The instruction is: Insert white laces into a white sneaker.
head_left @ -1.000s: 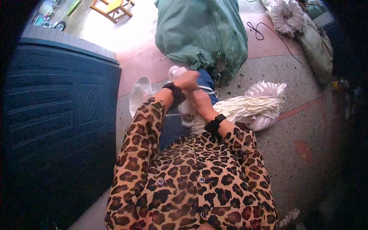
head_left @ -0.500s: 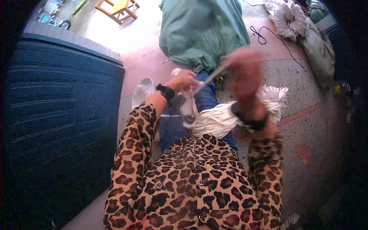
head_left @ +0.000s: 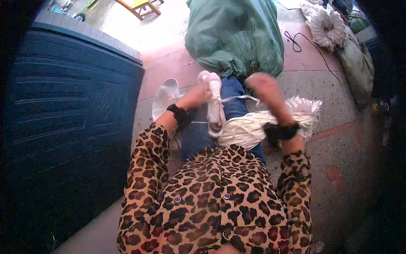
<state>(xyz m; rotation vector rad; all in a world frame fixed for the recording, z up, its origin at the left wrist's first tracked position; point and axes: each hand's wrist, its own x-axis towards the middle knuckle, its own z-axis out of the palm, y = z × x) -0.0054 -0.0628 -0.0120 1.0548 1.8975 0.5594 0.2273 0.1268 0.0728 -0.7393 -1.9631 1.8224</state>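
A long, pale pinkish-white bundle [head_left: 215, 114] stands on end over my jeans. It is rounded at the top and pinched in at the middle; its exact kind I cannot make out. My left hand [head_left: 198, 95] closes on its left side near the narrow part. From there a white strip [head_left: 239, 98] runs right, its far end loose in the air below my right hand [head_left: 266, 88]. That hand's fingers look curled but are smeared by motion. Across my lap lies a hank of cream-white strands [head_left: 249, 127] with a ruffled end [head_left: 305, 106].
A large green sack [head_left: 234, 36] stands just beyond my knees. At left is a dark blue panelled door [head_left: 76, 114]. Another sack [head_left: 355, 63], a white ruffled bundle [head_left: 327, 27] and a black cord [head_left: 315, 51] lie at right. A white dish-like piece [head_left: 164, 99] is beside my left wrist.
My right hand has come down from its lifted pull, and the taut strip now hangs slack and curved. My left hand has shifted lower along the bundle, showing its rounded top.
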